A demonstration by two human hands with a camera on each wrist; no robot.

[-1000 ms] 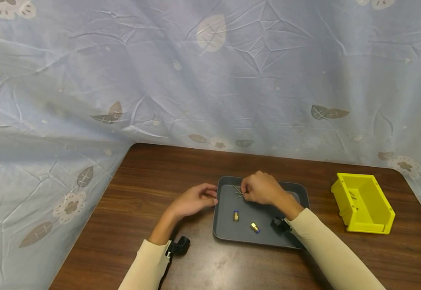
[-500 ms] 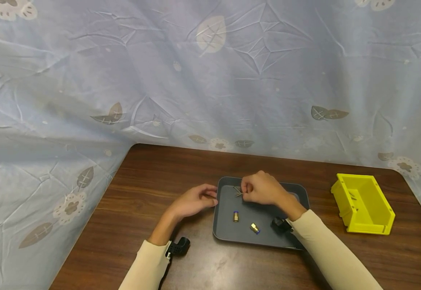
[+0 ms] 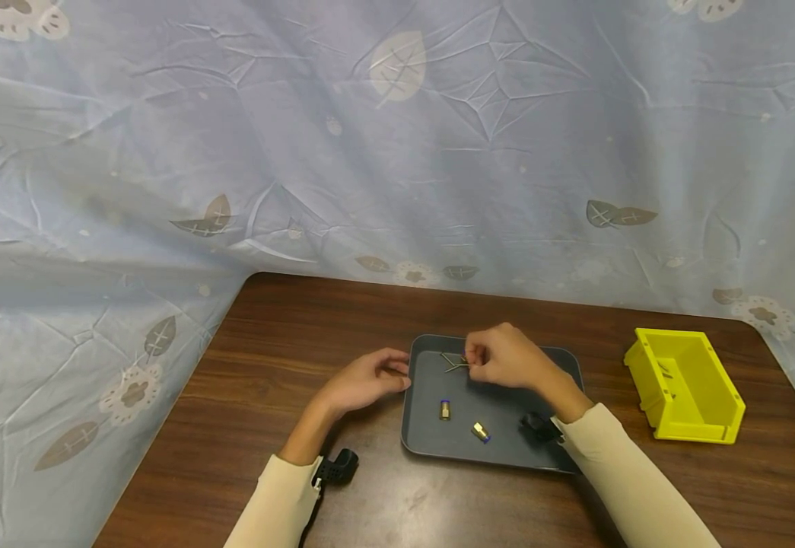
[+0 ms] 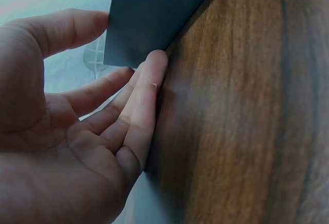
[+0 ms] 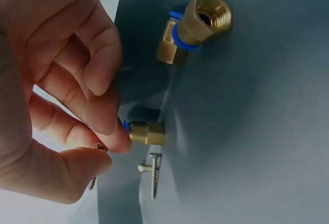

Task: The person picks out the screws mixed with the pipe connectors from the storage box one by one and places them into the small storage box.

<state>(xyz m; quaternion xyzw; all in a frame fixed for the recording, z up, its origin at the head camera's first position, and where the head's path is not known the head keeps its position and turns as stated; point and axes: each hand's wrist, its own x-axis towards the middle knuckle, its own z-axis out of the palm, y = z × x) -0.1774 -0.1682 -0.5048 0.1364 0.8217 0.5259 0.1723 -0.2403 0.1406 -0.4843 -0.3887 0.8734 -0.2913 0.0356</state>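
Note:
My right hand (image 3: 507, 358) is over the back of a grey tray (image 3: 431, 445). Between thumb and fingertips it pinches a screw (image 5: 101, 147); the head shows on one side and the threaded tip below the thumb. More small screws (image 5: 154, 175) lie crossed on the tray beneath. A brass fitting with a blue ring (image 5: 147, 132) lies close to the right fingertips. Two similar brass fittings (image 3: 445, 409) (image 3: 481, 432) lie nearer the tray's front. At the tray's left side, my left hand (image 3: 363, 378) rests with loosely bent fingers touching the outer wall (image 4: 139, 23).
To the right stands a yellow bin (image 3: 701, 380) with a few small pieces inside, too small to identify. The wooden table (image 3: 287, 335) backs onto a patterned curtain (image 3: 397, 152). A black wrist camera (image 3: 338, 464) sits at the left cuff.
The right hand has drawn slightly to the right, away from the loose screws, with a screw in its fingertips. The left hand stays at the tray's edge.

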